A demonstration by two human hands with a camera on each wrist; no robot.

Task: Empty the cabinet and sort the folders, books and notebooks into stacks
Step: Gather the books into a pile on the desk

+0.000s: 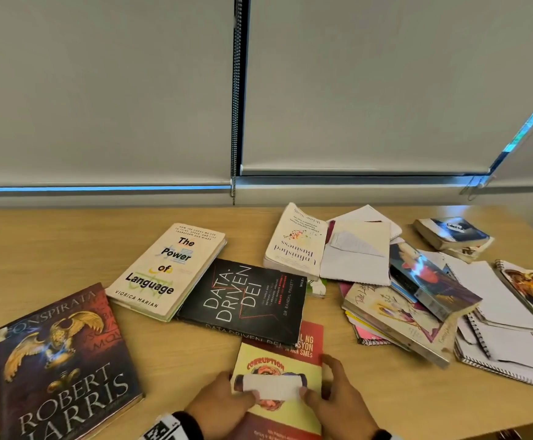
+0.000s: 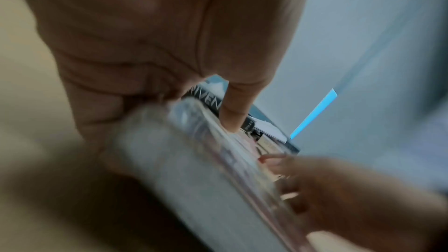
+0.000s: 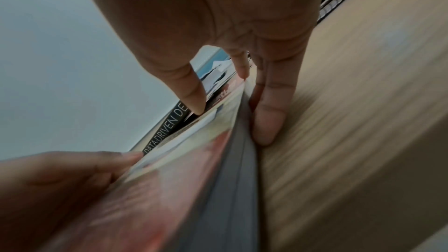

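Wooden table under me: my left hand and right hand grip the booklet by its side edges, red and yellow, overlapping the black book.

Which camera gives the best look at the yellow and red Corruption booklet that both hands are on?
The head view: the yellow and red Corruption booklet shows its cover and title, with the left hand and right hand at its sides. The left wrist view shows only a blurred edge; the right wrist view a blurred, steeply slanted cover.
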